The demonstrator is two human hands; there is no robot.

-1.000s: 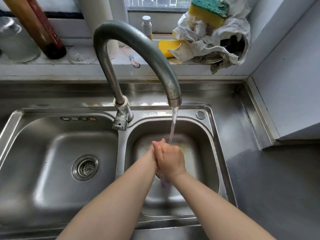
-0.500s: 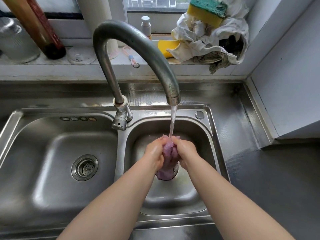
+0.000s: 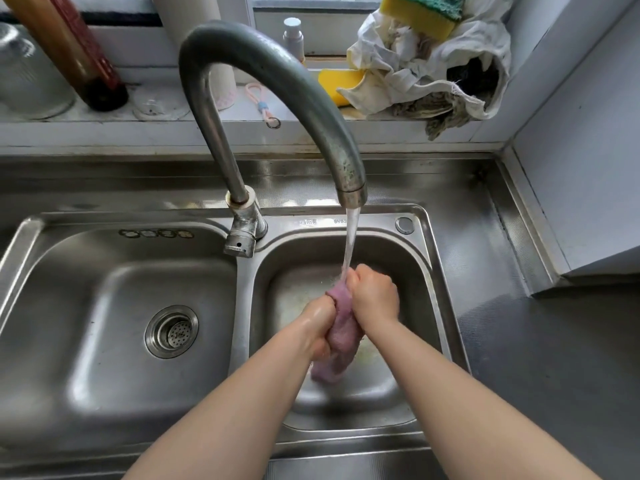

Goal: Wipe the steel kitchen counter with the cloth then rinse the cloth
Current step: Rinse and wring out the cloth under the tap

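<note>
- Both hands clenched on purple cloth (image 3: 341,336): left hand (image 3: 320,323) grips the lower part, right hand (image 3: 375,299) grips the upper end, fists offset, likely so the bunched cloth can be rubbed or wrung under the flow.
- Double-bowl steel sink (image 3: 434,268): cloth held over the right bowl, at 5 o'clock from the tap base, so runoff drops into the bowl, not onto the steel counter (image 3: 547,358) at 3 o'clock.
- Left bowl with strainer drain (image 3: 172,331) at 9 o'clock of the hands, not in use.
- Gooseneck tap (image 3: 263,74) swung over the right bowl; spout at 12 o'clock above the hands.
- White rag pile (image 3: 429,74) on the sill at 1 o'clock, yellow-green sponge (image 3: 420,12) on top, parked clear of the splash.
- Water stream (image 3: 350,237) lands on the cloth's top end beside the right fist; rinse step under way, judging by this.
</note>
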